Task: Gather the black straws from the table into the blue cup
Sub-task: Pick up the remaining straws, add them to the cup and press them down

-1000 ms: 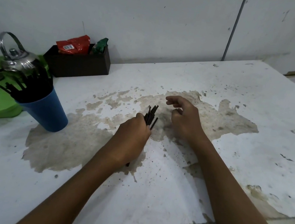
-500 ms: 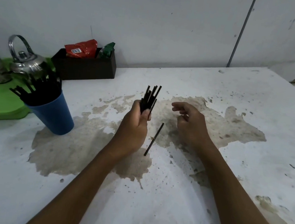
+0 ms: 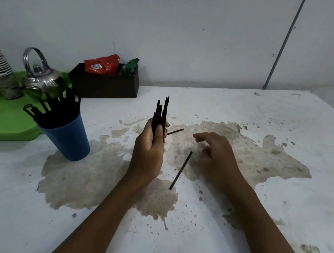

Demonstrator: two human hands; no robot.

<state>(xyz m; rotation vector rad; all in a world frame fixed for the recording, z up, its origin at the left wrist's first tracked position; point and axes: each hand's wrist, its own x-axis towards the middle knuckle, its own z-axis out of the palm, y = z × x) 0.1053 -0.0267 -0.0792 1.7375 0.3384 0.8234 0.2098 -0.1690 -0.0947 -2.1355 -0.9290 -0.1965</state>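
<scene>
Head view: left hand point(image 3: 148, 147) had lifted its gripped bundle point(image 3: 160, 113) upright off the table point(image 3: 288, 124), shedding two strays point(image 3: 180, 170), right hand point(image 3: 217, 153) loose and empty beside them, cup point(image 3: 66, 135) well left, so another pickup needed.

Two bare forearms enter from the bottom edge, no sleeves, cuffs or gloves in view. Bare left hand point(image 3: 149, 145) and bare right hand point(image 3: 219, 153): no rings, watch, bracelet or wrist strap seen. Fingernails short and plain on the tips that show
</scene>
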